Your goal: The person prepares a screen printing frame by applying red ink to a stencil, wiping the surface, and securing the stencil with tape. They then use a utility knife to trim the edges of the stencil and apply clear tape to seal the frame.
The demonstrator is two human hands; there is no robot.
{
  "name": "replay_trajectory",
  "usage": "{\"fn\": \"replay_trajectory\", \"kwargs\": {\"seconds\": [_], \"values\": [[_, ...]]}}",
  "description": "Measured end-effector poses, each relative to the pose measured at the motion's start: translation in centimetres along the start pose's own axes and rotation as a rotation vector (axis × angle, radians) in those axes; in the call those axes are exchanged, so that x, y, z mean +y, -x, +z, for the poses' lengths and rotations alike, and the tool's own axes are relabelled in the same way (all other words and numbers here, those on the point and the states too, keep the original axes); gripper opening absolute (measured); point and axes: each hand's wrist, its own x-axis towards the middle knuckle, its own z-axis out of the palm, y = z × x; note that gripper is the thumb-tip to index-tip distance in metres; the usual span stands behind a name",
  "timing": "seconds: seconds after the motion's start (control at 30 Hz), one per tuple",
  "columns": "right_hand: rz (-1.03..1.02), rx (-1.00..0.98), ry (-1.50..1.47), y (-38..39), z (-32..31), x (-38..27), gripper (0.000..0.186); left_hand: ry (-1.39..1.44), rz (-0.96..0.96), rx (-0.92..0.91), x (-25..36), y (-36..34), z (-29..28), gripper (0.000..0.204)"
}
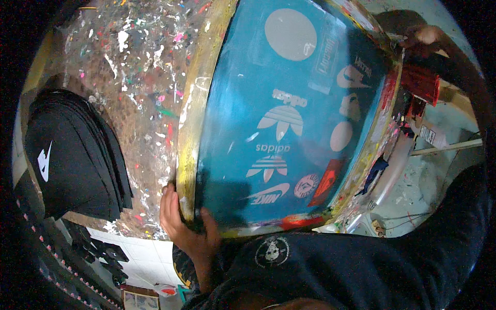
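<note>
A screen printing frame (187, 155) with a wooden border and a teal mesh (232, 119) spans the middle. Pale logo shapes and circles show in the mesh, and red tape marks its near right part. My left hand (190, 227) is closed round the near left corner of the border, thumb on the mesh side and fingers on the outer side. Over at the far right, my right hand (424, 40) is bent round the frame's edge in shadow, its fingertips partly hidden. Under the frame's left side lies a paint-spattered board (147, 98).
A stack of black fabric pieces (77, 160), the top one with a white printed mark, lies on the board's left. Beyond the frame's right side are a red translucent piece (421, 85), a wooden bar (449, 147) and a pale, stained floor (449, 170).
</note>
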Motion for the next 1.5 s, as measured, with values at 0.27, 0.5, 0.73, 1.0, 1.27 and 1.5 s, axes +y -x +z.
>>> {"fn": "replay_trajectory", "kwargs": {"seconds": [0.27,0.5,0.73,1.0,1.27,1.5], "values": [[-0.136,-0.074,-0.313,-0.1,-2.3,4.8,0.032,0.027,-0.028,-0.015,-0.6,-0.2,0.1,0.057],[-0.043,-0.071,-0.212,-0.7,-2.6,3.7,0.035,0.097,-0.093,0.002,-0.9,0.7,0.6,0.057],[0.026,-0.118,-0.151,-0.8,-1.7,2.5,0.038,-0.001,-0.082,-0.01,-0.5,0.6,0.4,0.061],[0.05,-0.11,-0.115,-0.5,0.0,2.2,0.043,-0.028,-0.039,-0.011,-0.6,0.2,0.1,0.064],[-0.138,0.601,-0.122,9.1,7.7,0.4,0.061,0.035,-0.156,-0.049,-0.2,1.2,0.1,0.072],[0.27,1.083,0.245,12.1,24.6,21.4,0.037,0.01,-0.025,-0.02,1.0,1.1,0.3,0.067]]}}
